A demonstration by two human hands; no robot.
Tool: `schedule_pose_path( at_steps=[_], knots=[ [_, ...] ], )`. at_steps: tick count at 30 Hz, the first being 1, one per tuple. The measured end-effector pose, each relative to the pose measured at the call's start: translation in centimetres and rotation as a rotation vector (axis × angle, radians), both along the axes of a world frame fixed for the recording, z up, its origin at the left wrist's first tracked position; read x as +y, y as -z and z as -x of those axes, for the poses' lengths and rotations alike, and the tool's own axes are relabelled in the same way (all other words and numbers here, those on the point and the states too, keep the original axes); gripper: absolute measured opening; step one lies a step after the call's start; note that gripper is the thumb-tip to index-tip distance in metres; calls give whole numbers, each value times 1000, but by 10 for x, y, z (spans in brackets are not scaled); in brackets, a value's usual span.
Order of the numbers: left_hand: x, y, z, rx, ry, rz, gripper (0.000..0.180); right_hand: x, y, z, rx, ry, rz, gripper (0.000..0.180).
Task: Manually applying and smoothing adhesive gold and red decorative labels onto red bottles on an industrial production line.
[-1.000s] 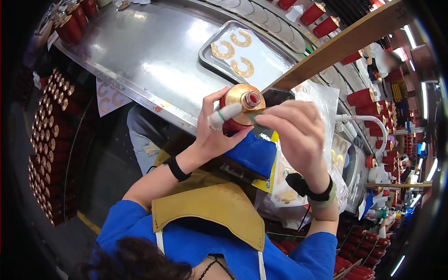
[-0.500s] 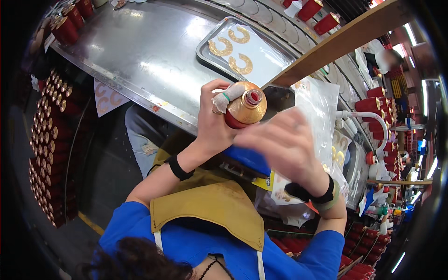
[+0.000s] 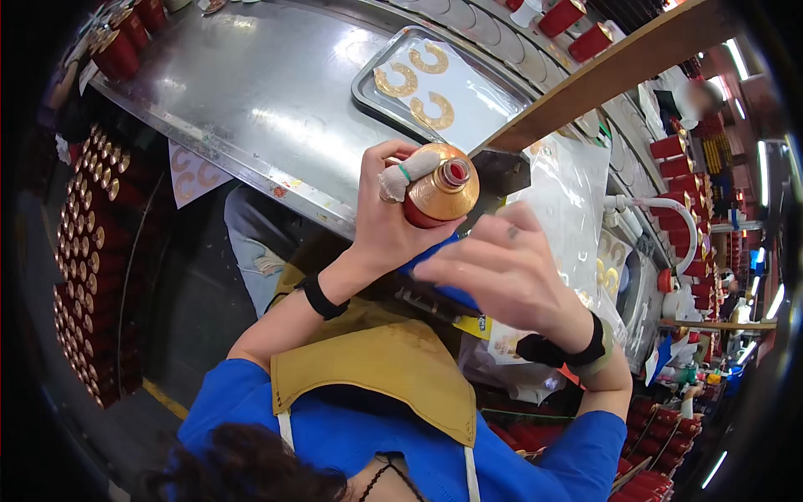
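My left hand [image 3: 391, 219] grips a small red bottle with a gold shoulder and red cap [image 3: 441, 191], held upright over the bench edge. A white bandage wraps the thumb pressed against the bottle's top. My right hand [image 3: 502, 272] sits just below and right of the bottle with fingers spread, resting on a blue cloth [image 3: 443, 289] that lies under the bottle; whether it grips the cloth is unclear. Both wrists wear black bands.
A metal tray [image 3: 372, 100] with three gold C-shaped labels [image 3: 414, 84] lies on the steel bench [image 3: 251, 109]. A wooden beam [image 3: 602, 71] crosses at upper right. Rows of red bottles [image 3: 84, 251] stand at left; red boxes [image 3: 577, 17] line the back. Clear plastic sheet [image 3: 569, 201] lies right.
My right hand has come off the bottle's cap and dropped down to the blue cloth. My left hand has kept the bottle and tilted it slightly more upright.
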State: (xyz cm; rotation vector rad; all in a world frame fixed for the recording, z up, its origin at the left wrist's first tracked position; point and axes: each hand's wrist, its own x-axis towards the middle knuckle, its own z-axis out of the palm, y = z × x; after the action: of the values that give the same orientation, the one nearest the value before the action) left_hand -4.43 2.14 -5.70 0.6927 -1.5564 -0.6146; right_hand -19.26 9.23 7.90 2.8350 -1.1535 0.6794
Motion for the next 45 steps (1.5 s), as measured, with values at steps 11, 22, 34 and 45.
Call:
schedule_pose_path(
  at_steps=[11, 22, 34, 45],
  knots=[
    [2, 4, -10, -25, 64, -56, 82, -14, -9, 11, 49, 166, 284, 30],
    [-2, -1, -18, 43, 223, -86, 80, -3, 3, 3, -4, 7, -7, 28],
    [-3, -3, -22, -87, 18, -28, 81, -24, -7, 10, -31, 127, 287, 22],
    [-2, -3, -21, -149, 36, -76, 83, -14, 9, 14, -92, 31, 55, 25]
  ],
)
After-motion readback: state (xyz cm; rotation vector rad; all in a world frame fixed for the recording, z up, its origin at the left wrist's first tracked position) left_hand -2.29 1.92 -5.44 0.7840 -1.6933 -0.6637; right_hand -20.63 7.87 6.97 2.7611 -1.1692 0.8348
